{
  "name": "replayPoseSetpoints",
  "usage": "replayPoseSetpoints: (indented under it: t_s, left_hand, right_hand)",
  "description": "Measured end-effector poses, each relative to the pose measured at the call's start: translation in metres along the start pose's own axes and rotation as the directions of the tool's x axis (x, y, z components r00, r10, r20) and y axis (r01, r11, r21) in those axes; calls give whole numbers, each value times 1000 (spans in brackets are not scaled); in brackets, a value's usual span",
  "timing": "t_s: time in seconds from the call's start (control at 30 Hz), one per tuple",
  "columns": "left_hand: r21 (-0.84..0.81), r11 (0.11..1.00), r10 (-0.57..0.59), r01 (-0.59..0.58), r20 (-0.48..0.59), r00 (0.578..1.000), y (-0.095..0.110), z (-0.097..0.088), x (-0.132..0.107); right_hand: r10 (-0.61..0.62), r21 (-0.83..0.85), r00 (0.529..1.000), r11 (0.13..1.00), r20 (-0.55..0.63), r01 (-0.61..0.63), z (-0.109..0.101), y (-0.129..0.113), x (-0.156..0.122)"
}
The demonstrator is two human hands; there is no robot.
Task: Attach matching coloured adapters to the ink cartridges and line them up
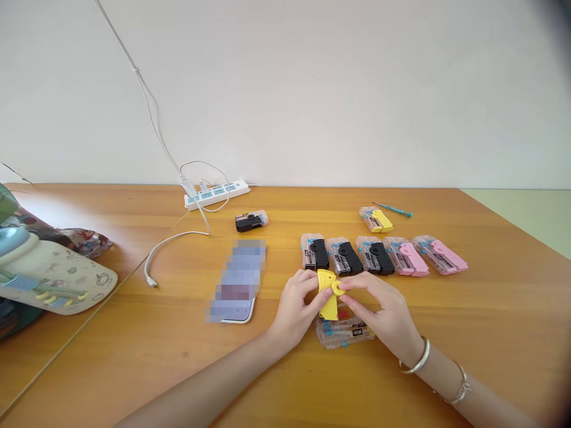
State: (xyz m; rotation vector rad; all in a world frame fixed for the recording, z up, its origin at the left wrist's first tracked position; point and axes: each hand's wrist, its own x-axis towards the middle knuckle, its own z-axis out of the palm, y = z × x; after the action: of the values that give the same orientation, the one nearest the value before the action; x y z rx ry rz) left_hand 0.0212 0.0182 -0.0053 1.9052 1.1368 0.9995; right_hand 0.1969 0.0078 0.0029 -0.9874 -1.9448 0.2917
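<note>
Between my hands, above the wooden table (pixel 187 362), is a yellow plastic casing (pixel 329 306). My left hand (pixel 297 303) grips its left side with the thumb across the front. A small round yellow disc (pixel 338 288) sits at the casing's right side, pinched between the thumb and index finger of my right hand (pixel 381 306). I cannot tell whether the disc is fastened to the casing. Under my hands lies a clear plastic shell (pixel 341 340) printed "MINI" and "WATER GUN", partly covered by my fingers and the casing.
Behind my hands lie mini water guns in a row, black (pixel 343 255) and pink (pixel 408 258). A yellow one (pixel 377 220), a screwdriver (pixel 392 209) and a black one (pixel 251 221) lie farther back. Left are a phone (pixel 241 279), white cable (pixel 172 236), power strip (pixel 218 193) and cream bottle (pixel 66 276).
</note>
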Motion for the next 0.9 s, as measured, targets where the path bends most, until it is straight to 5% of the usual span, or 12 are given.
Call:
replayPoseSetpoints:
  t_s: [0.3,0.63,0.9]
  left_hand:
    - [29,999,18,-18,32,999,-1,0,0]
    - [93,995,44,-47,34,998,2,0,-2]
    - [69,997,43,-43,-1,999,6,0,-2]
  right_hand:
    - [-154,-30,988,987,20,155,0,0,3]
    - [-153,-66,987,986,48,156,-1,-1,2]
    - [69,5,997,998,40,-69,1,-7,-1]
